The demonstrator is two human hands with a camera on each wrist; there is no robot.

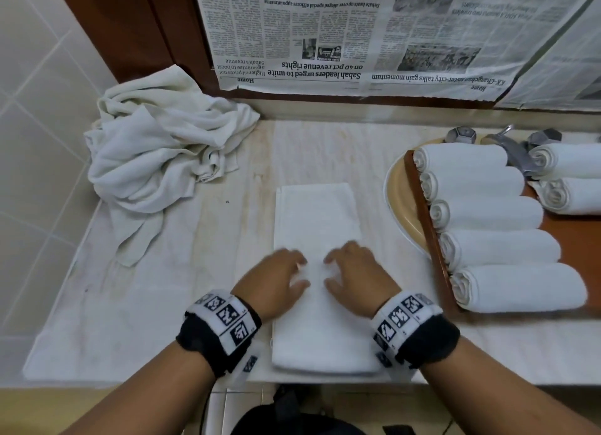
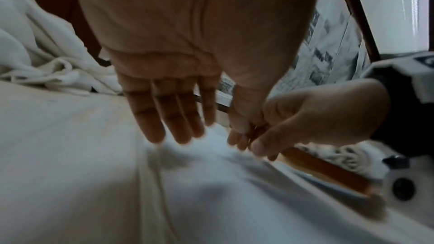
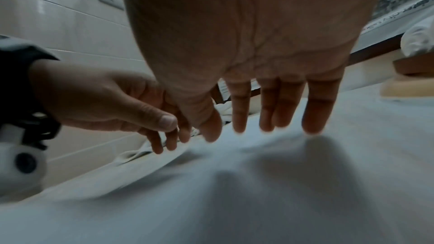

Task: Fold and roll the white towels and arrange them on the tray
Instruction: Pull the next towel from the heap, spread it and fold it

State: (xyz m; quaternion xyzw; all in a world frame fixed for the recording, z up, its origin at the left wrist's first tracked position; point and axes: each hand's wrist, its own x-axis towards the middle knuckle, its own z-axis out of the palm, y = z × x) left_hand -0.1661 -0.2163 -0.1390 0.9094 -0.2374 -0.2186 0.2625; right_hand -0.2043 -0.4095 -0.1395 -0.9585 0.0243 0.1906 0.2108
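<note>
Folded towel (image 1: 317,255): white, laid as a long narrow strip down the middle of the table (image 1: 169,304), near end at the front edge, far end pointing to the newspaper-covered wall (image 1: 357,38). Left hand (image 1: 276,280) and right hand (image 1: 353,277): both flat on the strip's near half, side by side, fingers straight and spread; neither grip has hold of anything. Judged step: folding done, smoothing under way, rolling not yet begun. Next move likely calls for curling the near end over tightly and rolling away from the body, keeping both long edges square.

Tray (image 1: 432,239): brown, just right of the strip, resting over a cream basin (image 1: 395,200); five rolled towels (image 1: 494,249) fill its near column, two more lie beyond by the tap (image 1: 507,148). Open room on the tray looks to be toward its right side.

Unfolded towel heap (image 1: 162,161): rear left corner, well apart from the strip. Table space between heap and strip gives room for rolling.
</note>
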